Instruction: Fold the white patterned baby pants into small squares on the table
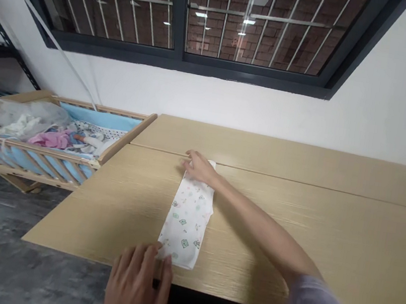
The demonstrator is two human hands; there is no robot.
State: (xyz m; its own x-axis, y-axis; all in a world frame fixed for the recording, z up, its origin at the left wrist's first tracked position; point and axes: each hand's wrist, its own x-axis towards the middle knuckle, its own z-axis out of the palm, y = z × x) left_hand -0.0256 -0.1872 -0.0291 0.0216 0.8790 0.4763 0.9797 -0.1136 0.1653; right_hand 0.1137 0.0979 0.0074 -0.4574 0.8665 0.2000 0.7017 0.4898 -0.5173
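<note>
A small white cloth with a printed pattern (188,218) lies folded into a long narrow strip on the light wooden table (291,226). My right hand (199,167) reaches across and rests on the strip's far end, fingers curled over the edge. Down at the near end, by the table's front edge, my left hand (138,284) lies flat with fingers stretched out, its fingertips pressing the near left corner of the cloth.
A wooden crib (54,147) with blue lining stands at the table's left, full of several loose garments, including a pink garment (52,138). A white wall and barred window are behind. Dark floor lies at the lower left.
</note>
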